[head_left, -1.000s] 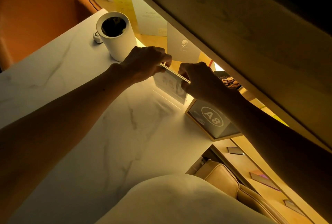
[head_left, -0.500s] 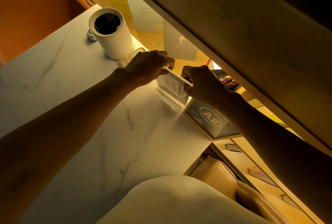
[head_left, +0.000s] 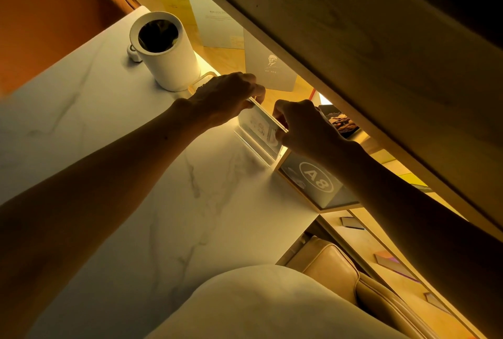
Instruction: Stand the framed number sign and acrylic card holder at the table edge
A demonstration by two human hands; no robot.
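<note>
White marble-veined table (head_left: 114, 153), far edge lit from below by warm yellow light. Clear acrylic card holder (head_left: 258, 132) stands on its base at that far edge, a printed card inside, print too small to read. Left hand (head_left: 226, 99) pinches the holder's top left corner, fingers curled closed over it. Right hand (head_left: 304, 126) grips the top right corner the same way, fingers closed on the upper rim. Wooden-framed grey number sign reading "A8" (head_left: 315, 178) stands just beside the holder toward the table's right corner, at the same far edge, partly crossed by the right forearm; whether frame and holder touch is unclear. White cylindrical container with a dark opening (head_left: 166, 53) sits further left along the far edge, close behind the left hand; a small white object (head_left: 133, 53) sits against its left side. Overhanging pale wooden shelf (head_left: 353, 61) runs close above the far edge, crowding the space over both hands. Orange chair back (head_left: 54, 12) beyond the table's left corner; tan leather seat (head_left: 340, 265) below the right edge.
</note>
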